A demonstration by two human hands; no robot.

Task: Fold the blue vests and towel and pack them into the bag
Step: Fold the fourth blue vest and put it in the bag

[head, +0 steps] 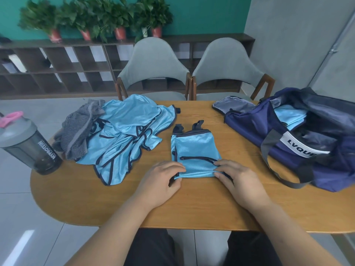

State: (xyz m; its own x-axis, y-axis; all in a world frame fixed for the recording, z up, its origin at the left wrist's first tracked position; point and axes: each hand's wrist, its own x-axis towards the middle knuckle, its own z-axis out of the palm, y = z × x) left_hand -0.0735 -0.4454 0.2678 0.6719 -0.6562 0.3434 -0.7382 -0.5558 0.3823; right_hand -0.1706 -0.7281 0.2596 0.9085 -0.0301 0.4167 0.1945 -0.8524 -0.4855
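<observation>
Vest first: one blue vest, already narrowed to a strip with its dark straps pointing away, lies flat on the bench straight in front of the person. That position keeps both arms working evenly. The left hand and right hand sit at its two near corners. The fingers of each lie curled over the cloth with the thumb at the hem, so both appear to pinch the near edge. Holding both corners at once keeps the slippery fabric square, and it looks like the set-up for lifting the hem and folding it away toward the straps.

To the left, touching nothing in hand, the pile of vests lies loose and crumpled. The grey striped towel is bunched against its far left side. These are waiting their turn, so the folding seems well short of finished.

To the right, the navy bag stands unzipped with its mouth gaping toward the person. A folded vest shows inside it, so the bag is ready to take the next piece without any fuss.

A grey shaker bottle stands at the bench's left end, out of the working area.
</observation>
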